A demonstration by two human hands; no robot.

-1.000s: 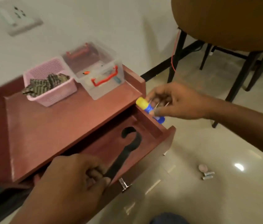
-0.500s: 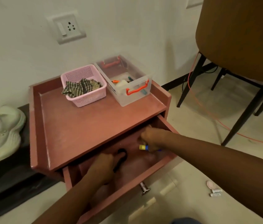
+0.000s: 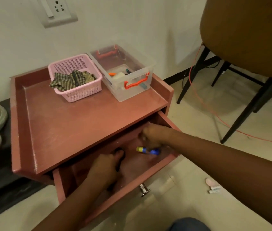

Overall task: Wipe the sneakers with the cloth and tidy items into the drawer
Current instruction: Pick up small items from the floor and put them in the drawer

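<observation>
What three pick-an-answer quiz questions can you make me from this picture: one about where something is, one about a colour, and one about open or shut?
1. Where is the striped cloth?
A on a bed
B in the pink basket
C in a bucket

2. What colour is the cap of the small tube lying in the drawer?
A yellow
B green
C white

3. How is the drawer?
A shut tight
B taken right out
C pulled open

Answers:
1 B, the cloth sits bunched inside the basket.
2 A, the blue tube has a yellow end.
3 C, its inside shows, with the tube lying in it.
</observation>
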